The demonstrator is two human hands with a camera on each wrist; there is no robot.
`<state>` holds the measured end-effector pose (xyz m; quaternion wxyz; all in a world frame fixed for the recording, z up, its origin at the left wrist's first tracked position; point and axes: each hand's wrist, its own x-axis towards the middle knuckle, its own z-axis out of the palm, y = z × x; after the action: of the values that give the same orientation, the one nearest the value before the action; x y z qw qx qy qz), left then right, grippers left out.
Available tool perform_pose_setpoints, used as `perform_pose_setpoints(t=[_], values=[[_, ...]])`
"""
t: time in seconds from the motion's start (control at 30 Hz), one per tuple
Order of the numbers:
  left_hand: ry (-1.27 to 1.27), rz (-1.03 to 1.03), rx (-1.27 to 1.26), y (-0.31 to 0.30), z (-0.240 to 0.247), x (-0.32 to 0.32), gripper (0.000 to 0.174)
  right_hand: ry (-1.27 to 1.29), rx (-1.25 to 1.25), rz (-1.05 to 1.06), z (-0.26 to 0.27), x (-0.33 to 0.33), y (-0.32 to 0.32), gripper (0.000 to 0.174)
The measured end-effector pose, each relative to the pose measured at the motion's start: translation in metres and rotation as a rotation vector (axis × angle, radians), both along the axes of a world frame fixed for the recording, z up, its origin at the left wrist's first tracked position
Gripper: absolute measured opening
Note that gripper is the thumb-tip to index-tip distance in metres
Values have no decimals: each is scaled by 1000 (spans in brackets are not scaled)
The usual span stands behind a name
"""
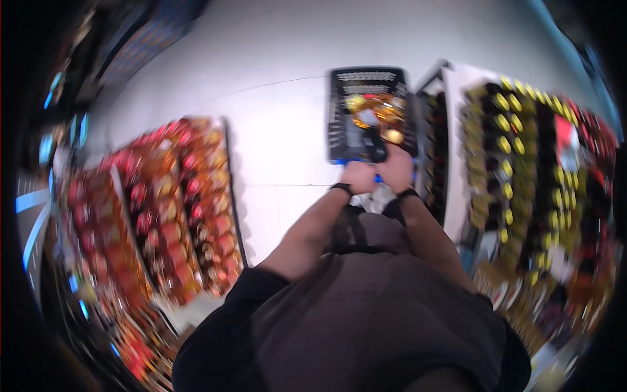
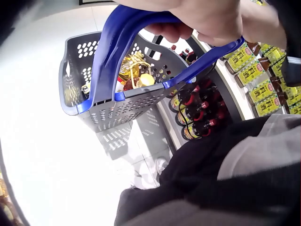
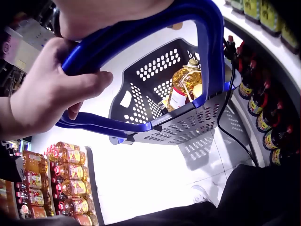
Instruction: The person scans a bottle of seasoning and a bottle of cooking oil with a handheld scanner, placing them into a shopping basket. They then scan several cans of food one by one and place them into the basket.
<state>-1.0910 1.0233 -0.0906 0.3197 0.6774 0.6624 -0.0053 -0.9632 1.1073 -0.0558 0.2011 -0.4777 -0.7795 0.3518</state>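
Observation:
Both hands are at the blue handle of a grey perforated shopping basket, held in front of the body. My left hand has its fingers curled round the handle. Beside it, my right hand grips the same handle; much of it is cropped at the top of the right wrist view. Inside the basket lies a bottle of golden oil with a pale cap and a red-and-white label. Another item with a round yellowish top lies near it.
A shelf of dark bottles stands close on the right, with yellow-labelled bottles above. To the left is a display of red-capped oil bottles. Pale tiled floor runs between them. A black cable hangs beside the basket.

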Motion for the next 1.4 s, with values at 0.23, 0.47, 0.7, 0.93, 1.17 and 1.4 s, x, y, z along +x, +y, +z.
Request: perform_pose_setpoints(t=[0.23, 0.47, 0.7, 0.93, 1.17, 1.4], values=[[116, 300, 63, 45, 17, -8, 29, -116, 54, 100, 7, -35, 44, 27], [167, 628, 50, 79, 0, -26, 40, -88, 19, 327, -13, -39, 108, 42], [284, 1026, 172, 94, -4, 5, 42, -165, 181, 579, -13, -47, 154, 42], [177, 1065, 277, 158, -21, 22, 44, -28, 183, 713, -48, -78, 227, 36], [-27, 763, 245, 196, -10, -15, 49, 23, 185, 724, -17, -110, 258, 28], [-242, 857, 349, 211, 11, -75, 51, -25, 200, 702, -5, -182, 292, 18]])
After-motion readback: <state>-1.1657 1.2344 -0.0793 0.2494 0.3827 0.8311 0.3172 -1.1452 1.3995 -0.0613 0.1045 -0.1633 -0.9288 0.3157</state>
